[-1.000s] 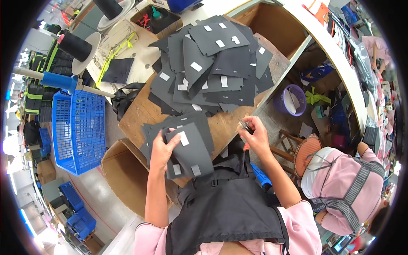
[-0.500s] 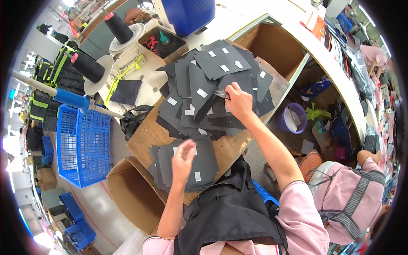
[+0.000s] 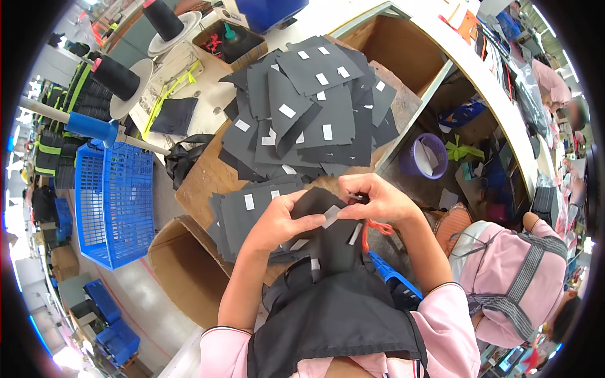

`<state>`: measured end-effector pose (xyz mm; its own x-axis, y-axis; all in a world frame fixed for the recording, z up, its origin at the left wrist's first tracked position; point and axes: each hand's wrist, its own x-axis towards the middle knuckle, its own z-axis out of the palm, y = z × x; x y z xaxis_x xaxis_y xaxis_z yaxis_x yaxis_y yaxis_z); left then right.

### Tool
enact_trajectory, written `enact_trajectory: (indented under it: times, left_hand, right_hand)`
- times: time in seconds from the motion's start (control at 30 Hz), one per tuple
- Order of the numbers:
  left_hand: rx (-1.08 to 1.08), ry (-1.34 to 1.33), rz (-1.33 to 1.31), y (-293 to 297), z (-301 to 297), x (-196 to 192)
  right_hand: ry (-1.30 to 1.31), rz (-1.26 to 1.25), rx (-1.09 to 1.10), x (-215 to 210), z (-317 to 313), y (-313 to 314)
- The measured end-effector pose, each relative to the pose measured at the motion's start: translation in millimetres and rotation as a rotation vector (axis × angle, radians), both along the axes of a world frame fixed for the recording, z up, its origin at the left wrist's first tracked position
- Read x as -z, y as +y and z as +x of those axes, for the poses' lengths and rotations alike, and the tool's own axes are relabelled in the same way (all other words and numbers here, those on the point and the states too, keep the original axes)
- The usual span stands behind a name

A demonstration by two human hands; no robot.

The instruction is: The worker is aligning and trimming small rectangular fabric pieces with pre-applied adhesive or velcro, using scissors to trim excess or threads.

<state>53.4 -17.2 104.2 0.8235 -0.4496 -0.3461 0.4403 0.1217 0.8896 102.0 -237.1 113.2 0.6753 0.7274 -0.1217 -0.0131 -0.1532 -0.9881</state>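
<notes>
Above the lap, just off the near side of a wooden desk [image 3: 205,179], a dark grey panel [image 3: 335,249] is held up between two grips. Its upper part is pinched narrowly in the left grip [image 3: 280,223], the thumb set against a white tab [image 3: 331,216]. The right grip [image 3: 378,201] is drawn close around a small metal tool [image 3: 357,198], partly hidden by the fingers, with its thumb at the tab's other side.

The panel is seen hanging in a curve; it is judged light, pliant and not easily harmed, yet firm enough for a fold to be kept. Little slip is suggested by its matt face. It is probably best taken beside the tab, where sagging would be least; the tab itself is likely best pinched between thumb and fingertip.

Similar panels are heaped on the desk in a loose pile [image 3: 318,123], with a smaller stack [image 3: 232,217] laid nearer, beside the left grip.
</notes>
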Motion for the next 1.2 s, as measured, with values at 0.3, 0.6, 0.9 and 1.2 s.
enact_trajectory:
  times: [0.3, 0.6, 0.9, 1.2]
  left_hand:
    - [-0.37, 0.24, -0.08, -17, -31, -4]
    - [-0.406, 0.241, -0.099, -29, -41, -13]
    - [-0.392, 0.215, -0.007, -30, -44, -15]
    - [-0.326, 0.148, 0.015, -24, -45, -13]
  right_hand:
    - [-0.6, -0.3, 0.747, 0, -75, 18]
    - [-0.797, -0.288, 0.7, 6, -96, 17]
    - [-0.797, -0.197, 0.765, 10, -102, 9]
    - [-0.605, -0.174, 0.782, 4, -97, 2]
